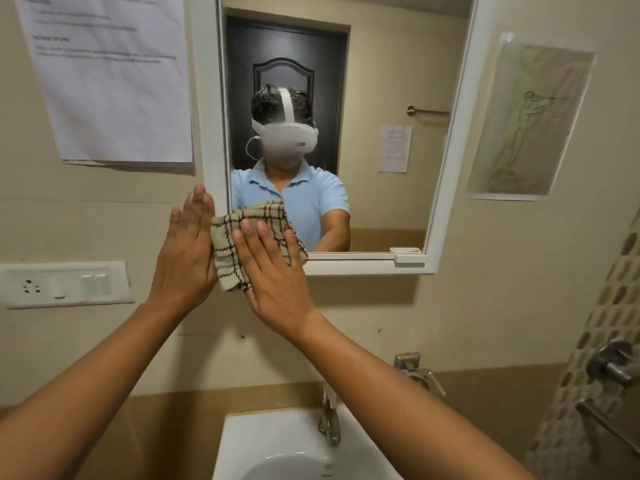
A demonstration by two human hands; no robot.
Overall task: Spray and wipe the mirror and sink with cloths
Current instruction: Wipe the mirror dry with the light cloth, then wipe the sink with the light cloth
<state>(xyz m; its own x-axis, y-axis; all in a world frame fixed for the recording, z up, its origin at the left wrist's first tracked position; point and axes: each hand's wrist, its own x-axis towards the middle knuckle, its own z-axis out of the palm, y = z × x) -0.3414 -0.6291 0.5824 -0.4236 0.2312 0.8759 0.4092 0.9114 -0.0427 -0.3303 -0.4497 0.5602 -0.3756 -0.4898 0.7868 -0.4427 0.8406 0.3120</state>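
A beige cloth (258, 216) with dark checks lies flat against the lower left corner of the white-framed mirror (381, 81). My right hand (273, 271) presses on it with flat palm and spread fingers, covering its lower right part. My left hand (187, 258) is flat too, fingers together, resting on the wall and the mirror's left frame, and its edge touches the cloth's left side. The white sink (277, 445) sits below, under my forearms, with a metal faucet (329, 420) at its back. No spray bottle is in view.
A white socket and switch panel (65, 284) is on the wall at left, a printed sheet (110, 81) above it. A taped drawing (526, 123) hangs right of the mirror. A metal tap (415, 370) and a shower valve (613, 365) stick out at lower right.
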